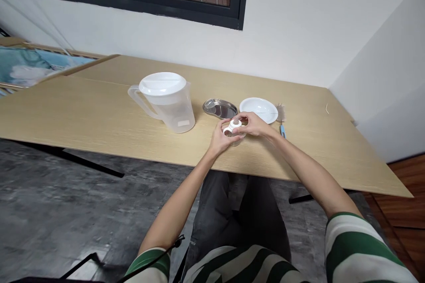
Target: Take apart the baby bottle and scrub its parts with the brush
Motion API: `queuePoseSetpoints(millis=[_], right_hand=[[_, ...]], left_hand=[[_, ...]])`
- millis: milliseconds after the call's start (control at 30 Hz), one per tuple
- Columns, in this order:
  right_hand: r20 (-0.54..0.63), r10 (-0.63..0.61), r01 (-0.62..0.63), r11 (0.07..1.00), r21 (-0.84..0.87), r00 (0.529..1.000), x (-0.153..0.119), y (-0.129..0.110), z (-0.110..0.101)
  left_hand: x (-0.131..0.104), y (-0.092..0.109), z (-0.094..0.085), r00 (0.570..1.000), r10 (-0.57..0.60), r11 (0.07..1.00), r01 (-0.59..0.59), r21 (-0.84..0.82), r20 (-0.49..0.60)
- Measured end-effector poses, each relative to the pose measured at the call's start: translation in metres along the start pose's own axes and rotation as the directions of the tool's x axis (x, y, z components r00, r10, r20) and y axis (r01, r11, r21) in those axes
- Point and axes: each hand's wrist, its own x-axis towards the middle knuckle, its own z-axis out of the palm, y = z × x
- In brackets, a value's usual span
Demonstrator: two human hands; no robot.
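A baby bottle (236, 124) with a clear teat, a white collar and a white side handle stands upright near the table's front edge. My left hand (220, 139) is wrapped round its left side and lower body. From the right, my right hand (251, 124) has its fingers closed at the white collar. The lower part of the bottle is mostly hidden by my fingers. Just behind my hands lie a metal kidney dish (226, 109) with a clear cap (210, 104) in it, and a white bowl (259, 107).
A lidded clear plastic pitcher (174, 108) stands to the left. Right of the bowl lies a brush (282, 128) with a blue handle. The wooden table (99, 110) runs along a white wall under a window. A thin pale strip (327, 108) lies far right.
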Motion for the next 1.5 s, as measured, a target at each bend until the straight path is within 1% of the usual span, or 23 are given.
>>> queuePoseSetpoints(millis=[133, 200, 267, 300, 367, 433, 500, 567, 600, 733, 867, 967, 1067, 1200, 1333, 1433, 1500], right_hand=[[-0.149, 0.092, -0.109, 0.988, -0.108, 0.985, -0.002, -0.009, 0.012], [-0.219, 0.132, -0.165, 0.976, -0.141, 0.967, -0.005, -0.010, 0.016], [-0.263, 0.146, -0.190, 0.970, -0.151, 0.954, -0.007, -0.008, 0.017], [-0.265, 0.137, -0.180, 0.973, -0.147, 0.955, -0.008, -0.006, 0.017], [-0.230, 0.091, -0.117, 0.988, -0.101, 0.969, -0.011, 0.002, 0.014], [-0.205, 0.037, -0.035, 0.999, 0.015, 0.978, -0.012, 0.012, 0.011], [-0.304, 0.036, 0.009, 0.989, 0.145, 0.952, -0.011, 0.025, 0.006], [-0.437, 0.042, 0.032, 0.987, 0.160, 0.898, -0.010, 0.039, 0.001], [-0.486, 0.043, 0.038, 0.987, 0.155, 0.873, -0.010, 0.046, -0.001], [-0.619, 0.018, 0.066, 0.991, 0.113, 0.785, -0.009, 0.065, -0.010], [-0.721, -0.020, 0.083, 0.995, 0.052, 0.693, -0.008, 0.072, -0.016], [-0.783, -0.078, 0.120, 0.993, -0.004, 0.617, -0.008, 0.074, -0.019], [-0.846, -0.125, 0.120, 0.990, -0.072, 0.518, -0.012, 0.078, -0.024], [-0.924, -0.128, 0.040, 0.992, -0.122, 0.359, -0.021, 0.090, -0.043], [-0.972, -0.125, -0.073, 0.987, -0.142, 0.199, -0.031, 0.106, -0.073], [-0.988, -0.120, -0.165, 0.977, -0.135, 0.098, -0.037, 0.118, -0.094], [-0.993, -0.109, -0.211, 0.970, -0.117, 0.047, -0.041, 0.125, -0.105]], left_hand=[[0.000, -0.002, 0.001, 0.999, -0.038, 0.999, 0.038, -0.002, -0.017], [0.001, -0.004, 0.002, 0.999, -0.030, 1.000, 0.030, 0.004, -0.021], [0.001, -0.005, 0.002, 1.000, -0.017, 1.000, 0.018, 0.012, -0.025], [0.001, -0.004, 0.002, 1.000, -0.016, 1.000, 0.016, 0.015, -0.022], [0.001, -0.001, 0.002, 0.999, -0.030, 0.999, 0.030, 0.029, -0.027], [0.000, 0.004, 0.003, 0.998, -0.052, 0.997, 0.054, 0.047, -0.046], [-0.001, 0.010, 0.004, 0.996, -0.068, 0.997, 0.071, 0.043, -0.064], [-0.002, 0.014, 0.005, 0.995, -0.083, 0.997, 0.083, 0.006, -0.057], [-0.002, 0.015, 0.005, 0.995, -0.090, 0.996, 0.089, -0.019, -0.053], [-0.001, 0.014, 0.005, 0.992, -0.110, 0.992, 0.105, -0.069, -0.067], [0.000, 0.012, 0.004, 0.989, -0.126, 0.990, 0.122, -0.066, -0.071], [0.000, 0.011, 0.004, 0.992, -0.086, 0.995, 0.081, -0.054, -0.096], [0.001, 0.009, 0.004, 0.994, -0.001, 1.000, 0.000, -0.013, -0.114], [0.002, 0.004, 0.003, 0.994, 0.070, 0.997, -0.067, 0.035, -0.088], [0.003, -0.002, 0.001, 0.995, 0.092, 0.994, -0.089, 0.067, -0.047], [0.004, -0.006, 0.001, 0.995, 0.093, 0.993, -0.091, 0.077, -0.026], [0.005, -0.007, 0.000, 0.996, 0.085, 0.994, -0.083, 0.076, -0.022]])
